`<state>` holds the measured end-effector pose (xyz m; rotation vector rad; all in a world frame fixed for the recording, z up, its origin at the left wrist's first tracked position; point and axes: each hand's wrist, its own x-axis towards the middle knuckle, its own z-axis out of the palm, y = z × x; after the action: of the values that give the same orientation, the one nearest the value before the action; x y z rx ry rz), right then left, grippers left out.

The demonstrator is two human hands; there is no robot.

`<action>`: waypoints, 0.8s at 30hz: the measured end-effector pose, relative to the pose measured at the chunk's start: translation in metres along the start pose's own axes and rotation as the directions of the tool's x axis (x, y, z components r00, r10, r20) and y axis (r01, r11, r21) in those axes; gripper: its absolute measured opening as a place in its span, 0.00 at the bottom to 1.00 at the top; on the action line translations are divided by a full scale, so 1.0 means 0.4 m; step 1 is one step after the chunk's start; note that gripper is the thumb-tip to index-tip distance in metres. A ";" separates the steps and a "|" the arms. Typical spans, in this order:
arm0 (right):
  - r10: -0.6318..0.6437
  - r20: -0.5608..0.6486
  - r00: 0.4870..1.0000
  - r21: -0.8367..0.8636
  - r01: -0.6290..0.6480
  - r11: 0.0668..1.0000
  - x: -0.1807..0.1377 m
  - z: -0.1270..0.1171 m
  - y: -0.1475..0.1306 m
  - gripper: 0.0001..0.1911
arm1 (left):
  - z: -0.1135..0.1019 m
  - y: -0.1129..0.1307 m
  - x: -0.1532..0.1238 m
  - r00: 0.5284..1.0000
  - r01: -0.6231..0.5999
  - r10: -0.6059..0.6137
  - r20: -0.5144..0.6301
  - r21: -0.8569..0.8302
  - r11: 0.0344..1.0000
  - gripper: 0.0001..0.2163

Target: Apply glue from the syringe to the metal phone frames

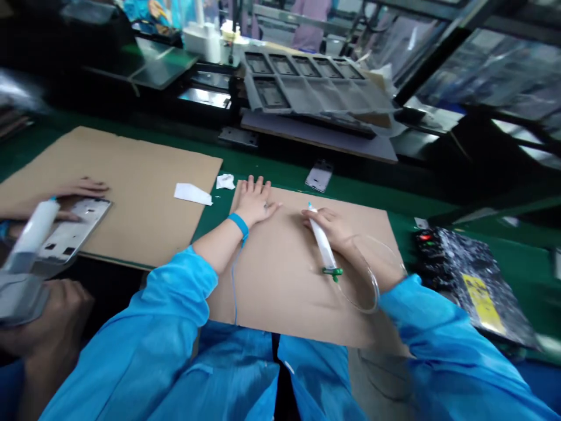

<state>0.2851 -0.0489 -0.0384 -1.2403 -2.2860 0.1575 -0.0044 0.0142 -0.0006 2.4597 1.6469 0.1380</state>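
Observation:
My left hand lies flat on the sheet of cardboard, fingers spread, near its far left corner. A blue wrist strap with a thin cord circles that wrist. In my right hand is a white dispensing syringe, gripped between thumb and fingers. Its blue tip points away from me, and a green fitting closes the near end. Clear tubing loops from that fitting past my right forearm. A thin metal phone frame lies on the green mat beyond the cardboard.
At left, a co-worker's hands hold a dispenser gun and a metal frame over another cardboard sheet. Compartment trays stand at the back. On the right is a black-and-white speckled box with a red display. Paper scraps lie left.

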 end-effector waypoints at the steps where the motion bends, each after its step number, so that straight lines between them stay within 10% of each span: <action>1: 0.004 0.015 1.000 0.002 -0.004 1.000 0.027 -0.002 0.002 0.18 | 0.003 0.005 -0.004 1.000 -0.008 0.008 0.000 -0.004 1.000 0.41; 15: 0.137 0.219 0.966 0.064 -0.154 0.986 0.662 0.233 -0.064 0.35 | 0.007 0.038 -0.042 0.969 -0.216 0.218 0.115 -0.033 0.976 0.43; 24: 0.366 0.154 0.918 -0.026 -0.366 0.930 0.760 0.313 -0.065 0.45 | 0.026 0.048 -0.041 0.963 -0.243 0.247 0.112 -0.046 0.969 0.33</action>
<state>0.0696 0.1997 -0.0163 -1.7005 -2.1536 0.4058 0.0088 -0.0090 -0.0067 2.5846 1.2802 0.0504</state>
